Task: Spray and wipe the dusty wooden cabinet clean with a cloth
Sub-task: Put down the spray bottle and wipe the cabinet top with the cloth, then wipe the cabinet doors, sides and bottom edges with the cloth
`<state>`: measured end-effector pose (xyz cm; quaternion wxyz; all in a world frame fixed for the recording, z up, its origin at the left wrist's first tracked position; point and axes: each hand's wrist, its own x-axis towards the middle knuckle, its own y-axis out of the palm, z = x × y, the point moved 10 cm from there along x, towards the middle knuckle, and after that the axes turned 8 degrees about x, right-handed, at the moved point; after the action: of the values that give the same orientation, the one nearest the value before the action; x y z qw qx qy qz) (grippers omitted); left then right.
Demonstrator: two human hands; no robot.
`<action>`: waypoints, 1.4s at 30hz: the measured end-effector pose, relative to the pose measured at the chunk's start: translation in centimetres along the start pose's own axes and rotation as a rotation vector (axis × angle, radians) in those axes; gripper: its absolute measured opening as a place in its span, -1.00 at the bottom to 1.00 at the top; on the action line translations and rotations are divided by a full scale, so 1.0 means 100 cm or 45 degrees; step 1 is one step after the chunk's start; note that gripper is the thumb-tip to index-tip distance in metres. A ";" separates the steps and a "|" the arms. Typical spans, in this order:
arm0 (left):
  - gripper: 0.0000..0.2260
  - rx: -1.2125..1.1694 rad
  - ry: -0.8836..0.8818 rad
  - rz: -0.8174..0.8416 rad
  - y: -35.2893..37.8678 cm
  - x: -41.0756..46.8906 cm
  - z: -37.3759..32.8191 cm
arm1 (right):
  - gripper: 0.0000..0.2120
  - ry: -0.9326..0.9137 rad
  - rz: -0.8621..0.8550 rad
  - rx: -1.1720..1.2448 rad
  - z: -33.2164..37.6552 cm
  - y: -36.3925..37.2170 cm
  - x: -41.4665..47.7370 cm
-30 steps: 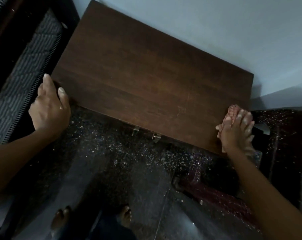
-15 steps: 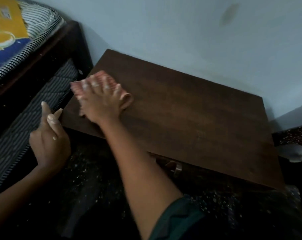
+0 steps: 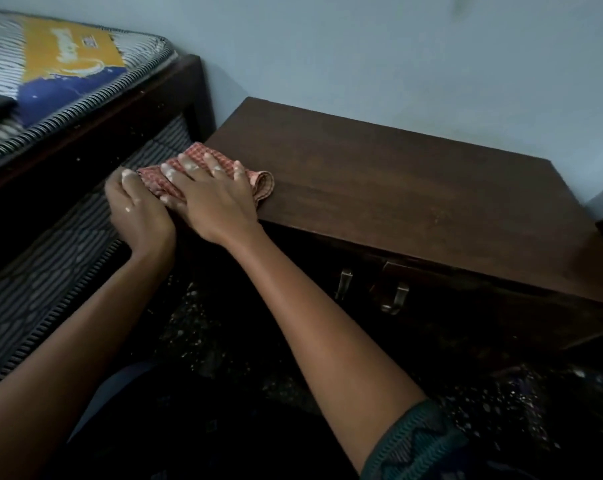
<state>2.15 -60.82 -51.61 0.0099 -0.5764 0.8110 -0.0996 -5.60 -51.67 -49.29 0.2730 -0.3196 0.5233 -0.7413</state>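
Cloth [image 3: 255, 181] is soft, floppy; right grip [image 3: 210, 199] presses it flat-fingered at the cabinet [image 3: 397, 188] near-left corner, left grip [image 3: 137, 209] unclear.

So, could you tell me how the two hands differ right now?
The right hand lies flat on the checked cloth, fingers spread; the left hand is curled beside it at the left edge of the wooden cabinet. The right hand rests over the top; the left hand sits mostly off it. Both carry white flecks.

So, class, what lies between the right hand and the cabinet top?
A red checked cloth, flat under the right hand on the wooden cabinet top, seen in the head view.
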 end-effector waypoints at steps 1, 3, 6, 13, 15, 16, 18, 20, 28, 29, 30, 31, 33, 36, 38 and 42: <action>-0.65 -0.024 0.010 0.009 0.000 -0.002 -0.002 | -0.51 -0.015 -0.029 -0.030 -0.001 -0.003 -0.005; -0.66 -0.061 0.025 0.040 0.001 -0.003 -0.003 | -0.53 -0.040 -0.064 -0.062 -0.004 -0.007 -0.014; -0.66 -0.036 0.072 0.100 0.004 -0.009 -0.007 | -0.53 -0.063 -0.075 -0.091 -0.015 -0.014 -0.031; -0.63 0.361 0.432 0.251 0.012 -0.026 -0.028 | -0.50 -0.055 -0.029 -0.214 -0.055 -0.036 -0.078; -0.64 0.551 0.686 0.223 0.016 -0.045 -0.049 | -0.49 -0.031 -0.016 -0.235 -0.069 -0.039 -0.089; -0.66 0.582 0.810 0.280 0.024 -0.056 -0.056 | -0.49 -0.017 -0.012 -0.248 -0.075 -0.041 -0.095; -0.70 0.609 1.048 0.468 0.044 -0.080 -0.067 | -0.47 0.045 -0.022 -0.267 -0.087 -0.046 -0.109; -0.74 0.614 1.245 0.610 0.059 -0.102 -0.074 | -0.44 0.097 -0.036 -0.286 -0.099 -0.052 -0.123; -0.69 0.606 1.665 0.872 0.113 -0.172 -0.099 | -0.46 0.298 -0.043 -0.399 -0.145 -0.074 -0.182; -0.70 0.626 1.687 0.856 0.118 -0.176 -0.100 | -0.45 0.320 -0.027 -0.401 -0.151 -0.076 -0.187; -0.70 0.669 1.705 0.827 0.121 -0.178 -0.100 | -0.45 0.337 -0.011 -0.409 -0.155 -0.077 -0.193; -0.68 0.716 1.716 0.797 0.125 -0.179 -0.099 | -0.44 0.361 0.000 -0.430 -0.161 -0.079 -0.200; -0.62 0.812 1.737 0.751 0.131 -0.179 -0.094 | -0.43 0.400 0.003 -0.446 -0.174 -0.084 -0.214; -0.54 0.893 1.745 0.716 0.136 -0.178 -0.090 | -0.43 0.450 -0.021 -0.448 -0.197 -0.094 -0.237; -0.51 0.905 1.722 0.680 0.138 -0.177 -0.089 | -0.43 0.474 -0.060 -0.481 -0.212 -0.101 -0.253; -0.49 0.886 1.738 0.632 0.136 -0.176 -0.091 | -0.42 0.600 -0.153 -0.483 -0.251 -0.122 -0.301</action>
<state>-5.87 -38.66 -46.75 -0.2870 -0.1553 0.6650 -0.6718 -6.04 -10.67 -49.57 0.0352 -0.2146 0.6814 -0.6988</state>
